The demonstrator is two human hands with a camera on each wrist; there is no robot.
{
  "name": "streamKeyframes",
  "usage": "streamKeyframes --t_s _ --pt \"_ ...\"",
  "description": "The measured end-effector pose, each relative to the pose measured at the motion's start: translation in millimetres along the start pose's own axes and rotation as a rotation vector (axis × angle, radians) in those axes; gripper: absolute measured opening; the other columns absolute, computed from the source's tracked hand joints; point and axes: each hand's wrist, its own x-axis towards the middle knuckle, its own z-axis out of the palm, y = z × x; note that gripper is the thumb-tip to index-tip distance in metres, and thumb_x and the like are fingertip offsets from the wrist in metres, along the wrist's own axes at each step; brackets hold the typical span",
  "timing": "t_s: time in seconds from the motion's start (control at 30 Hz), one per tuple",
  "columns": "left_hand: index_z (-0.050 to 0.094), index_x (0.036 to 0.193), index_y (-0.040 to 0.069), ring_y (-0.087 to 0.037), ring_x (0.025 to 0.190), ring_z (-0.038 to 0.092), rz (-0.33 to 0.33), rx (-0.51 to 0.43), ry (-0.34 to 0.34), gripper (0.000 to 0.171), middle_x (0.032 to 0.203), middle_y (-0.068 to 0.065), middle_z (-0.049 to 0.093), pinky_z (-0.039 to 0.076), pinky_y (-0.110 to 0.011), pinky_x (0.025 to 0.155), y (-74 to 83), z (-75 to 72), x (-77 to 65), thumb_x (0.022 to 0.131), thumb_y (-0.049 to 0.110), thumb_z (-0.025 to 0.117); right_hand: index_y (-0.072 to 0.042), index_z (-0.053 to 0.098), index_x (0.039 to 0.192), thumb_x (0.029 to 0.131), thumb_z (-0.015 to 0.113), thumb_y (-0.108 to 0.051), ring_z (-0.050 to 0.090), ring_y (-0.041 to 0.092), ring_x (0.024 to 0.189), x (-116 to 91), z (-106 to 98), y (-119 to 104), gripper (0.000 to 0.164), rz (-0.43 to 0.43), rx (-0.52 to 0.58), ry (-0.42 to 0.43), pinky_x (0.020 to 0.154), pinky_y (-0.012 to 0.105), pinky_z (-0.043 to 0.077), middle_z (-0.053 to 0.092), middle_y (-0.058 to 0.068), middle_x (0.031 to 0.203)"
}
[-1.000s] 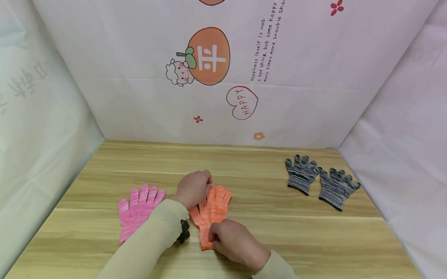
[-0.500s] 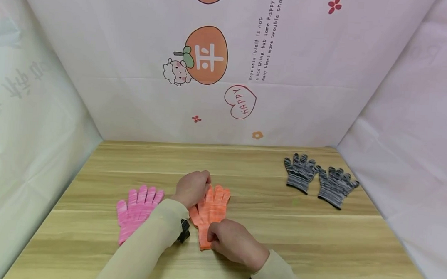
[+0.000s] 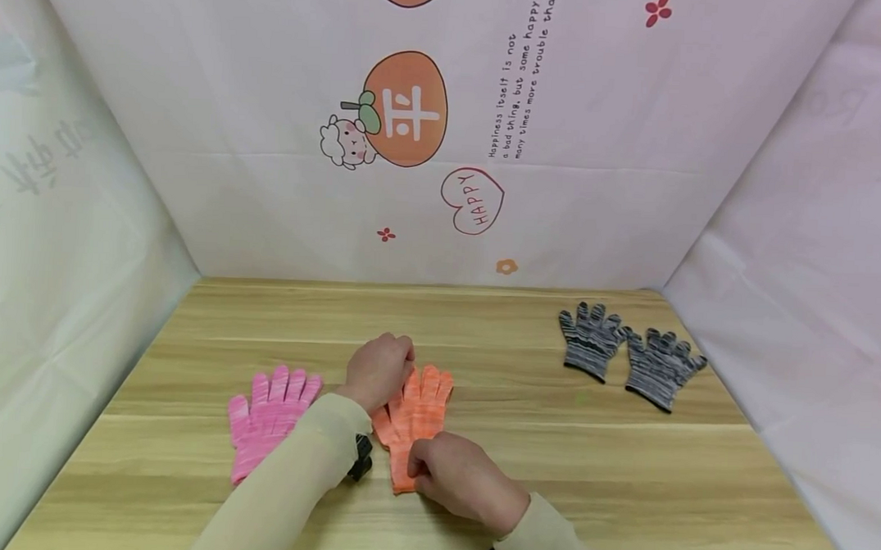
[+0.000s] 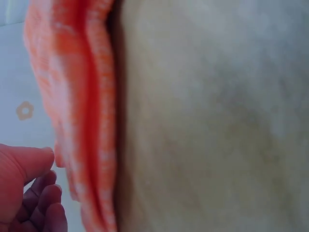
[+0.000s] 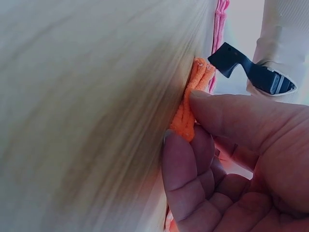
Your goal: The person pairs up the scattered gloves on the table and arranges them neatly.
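Observation:
An orange knitted glove [image 3: 418, 418] lies on the wooden table in front of me, its fingers toward the back wall. My left hand [image 3: 380, 369] is at the tip of one of its fingers, thumb and fingertips pinching it; in the left wrist view that hand [image 4: 24, 166] shows beside the glove's edge [image 4: 72, 96]. Down at the cuff, my right hand [image 3: 468, 480] pinches the right side. The right wrist view shows the folded cuff [image 5: 186, 113] between its thumb and index finger. A pink glove [image 3: 268, 419] lies flat to the left, partly hidden by my left sleeve.
Two grey-and-black gloves [image 3: 592, 343] lie at the back right of the table, touching at their fingers. White printed cloth walls [image 3: 266, 210] enclose the table at the back and both sides. A black wrist-worn device [image 3: 361, 458] sits on my left cuff.
Both hands keep their places on the orange glove. The head view has shifted very slightly.

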Motion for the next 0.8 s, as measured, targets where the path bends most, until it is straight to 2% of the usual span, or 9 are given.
streamKeyframes --t_s 0.17,0.33,0.57,0.67,0.8 --pt "0.072 0.106 0.015 -0.017 0.083 0.066 -0.005 0.012 -0.021 0.009 0.095 -0.001 0.070 0.058 -0.035 0.071 1.8 -5.3 -3.2 0.103 0.021 0.066 -0.021 0.071 0.091 0.091 0.076 -0.011 0.054 0.001 0.072 0.7 -1.0 0.2 0.011 0.007 0.000 -0.018 0.069 0.023 0.050 0.063 -0.012 0.081" --pt "0.072 0.112 0.014 -0.019 0.086 0.068 0.008 0.021 -0.034 0.013 0.099 -0.003 0.072 0.059 -0.036 0.073 0.8 -1.3 -4.0 0.102 0.020 0.068 -0.021 0.071 0.090 0.090 0.076 -0.011 0.055 0.001 0.073 0.1 -0.5 0.6 0.011 -0.002 0.003 -0.004 0.070 0.023 0.050 0.063 -0.012 0.080" --pt "0.070 0.114 0.014 -0.020 0.084 0.066 0.006 0.010 0.003 0.015 0.099 -0.004 0.068 0.059 -0.037 0.071 0.1 2.9 -3.0 0.101 0.021 0.069 -0.020 0.071 0.090 0.090 0.076 -0.011 0.055 0.002 0.073 -0.4 -0.4 0.5 0.010 -0.010 -0.002 0.010 0.070 0.023 0.051 0.063 -0.012 0.079" --pt "0.071 0.108 0.016 -0.018 0.082 0.064 0.004 0.022 0.001 0.009 0.096 -0.002 0.066 0.057 -0.035 0.070 0.9 1.9 -3.4 0.101 0.021 0.070 -0.020 0.071 0.090 0.090 0.076 -0.011 0.055 0.002 0.073 -0.5 -0.7 0.5 0.011 -0.008 0.000 0.007 0.070 0.023 0.051 0.063 -0.012 0.080" --pt "0.072 0.097 0.018 -0.015 0.077 0.059 0.040 0.054 -0.024 0.005 0.090 0.000 0.064 0.054 -0.033 0.066 3.2 -0.3 -5.3 0.101 0.021 0.070 -0.020 0.070 0.089 0.089 0.076 -0.010 0.055 0.002 0.073 -0.7 -0.5 0.8 0.011 -0.011 0.000 0.012 0.070 0.023 0.050 0.063 -0.012 0.079"
